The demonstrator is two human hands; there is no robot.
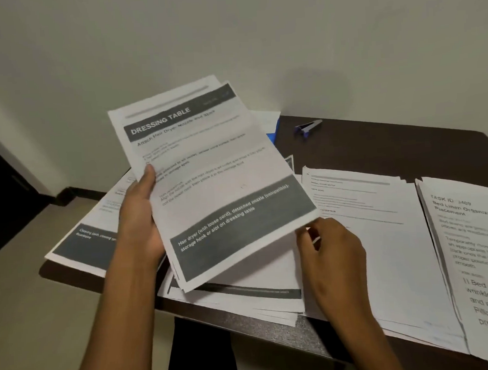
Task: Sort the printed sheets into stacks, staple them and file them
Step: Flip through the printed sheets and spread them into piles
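Holding white printed "DRESSING TABLE" sheaf [208, 169] raised for reading: left hand [138, 218] grips edge; right hand [329, 246] pinches corner, likely peeling top sheet.

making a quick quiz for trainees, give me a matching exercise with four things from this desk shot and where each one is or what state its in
Things:
1. DRESSING TABLE sheets
2. stapler
3. TASK ID stack
4. blue folder

Places or states:
A. lying alone on the dark table near the wall
B. held up off the table, gripped by the left hand
C. mostly hidden behind the raised sheets, only a corner showing
D. lying at the right edge of the view

Pairs: 1-B, 2-A, 3-D, 4-C
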